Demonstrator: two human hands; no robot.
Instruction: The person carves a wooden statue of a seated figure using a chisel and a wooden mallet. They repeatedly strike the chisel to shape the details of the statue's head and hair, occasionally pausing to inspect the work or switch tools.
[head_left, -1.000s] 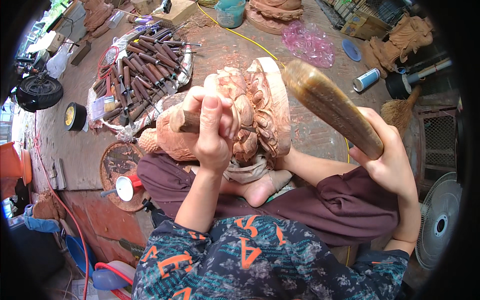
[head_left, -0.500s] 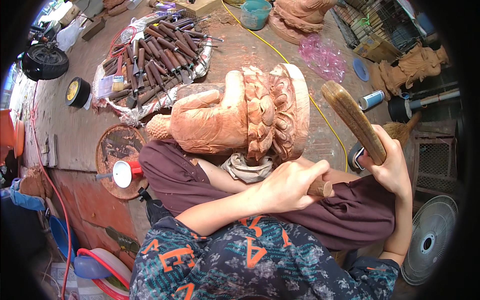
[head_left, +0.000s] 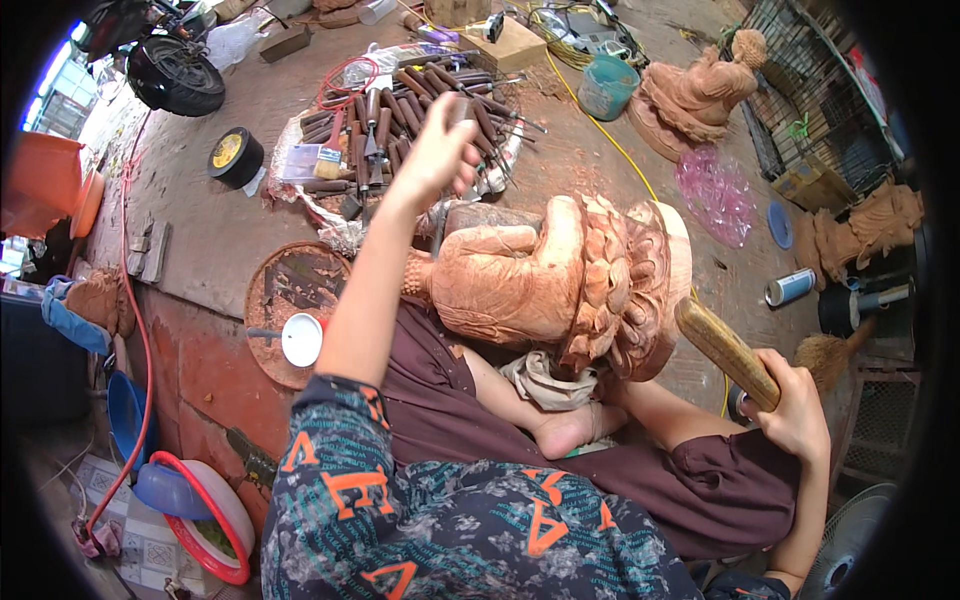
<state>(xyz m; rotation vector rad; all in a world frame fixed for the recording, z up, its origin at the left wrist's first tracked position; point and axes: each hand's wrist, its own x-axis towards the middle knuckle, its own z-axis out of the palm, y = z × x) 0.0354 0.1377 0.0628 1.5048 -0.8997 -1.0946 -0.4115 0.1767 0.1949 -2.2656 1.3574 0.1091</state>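
Observation:
My left hand [head_left: 440, 155] is raised over the near side of a pile of carving chisels [head_left: 410, 110]. Its fingers are curled around a chisel whose round handle end [head_left: 462, 112] shows above them; a grey blade [head_left: 439, 232] seems to point down below the hand. My right hand [head_left: 795, 405] grips a long wooden mallet [head_left: 728, 350] by its lower end, out to the right. Between the hands, a carved wooden seated figure [head_left: 510, 280] with a petalled base [head_left: 660, 290] lies on its side across my lap, head to the left. A cloth [head_left: 550, 382] is bunched beneath it.
A round board with wood chips [head_left: 270, 345] and a white-topped cup [head_left: 302, 340] sit left of my lap. Farther off are a black tape roll [head_left: 235, 158], a teal bucket [head_left: 607, 88], another carved figure [head_left: 700, 95], pink plastic [head_left: 715, 195] and a yellow cord [head_left: 640, 170].
My left hand has gone from my lap up and forward to the chisel pile, carrying the chisel. My right hand has lowered the mallet slightly. The view has shifted left.

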